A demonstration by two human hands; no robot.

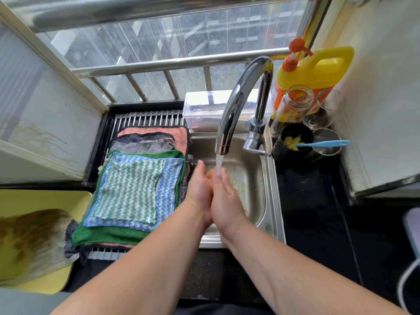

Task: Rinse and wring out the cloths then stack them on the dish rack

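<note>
A stack of several cloths [134,189] lies flat on the dish rack [145,119] left of the sink; the top one is green and white striped, over a blue striped and a green one. My left hand [200,189] and my right hand [223,198] are pressed palm to palm over the steel sink [261,178], fingers straight, under the stream of water from the chrome tap [236,103]. Neither hand holds a cloth.
A yellow detergent jug [318,69], a jar [293,105], glasses [325,110] and a black cup with a blue brush [318,144] stand right of the tap. A clear plastic box [204,110] sits behind the sink. A yellow tray [34,201] with a stained cloth lies at left.
</note>
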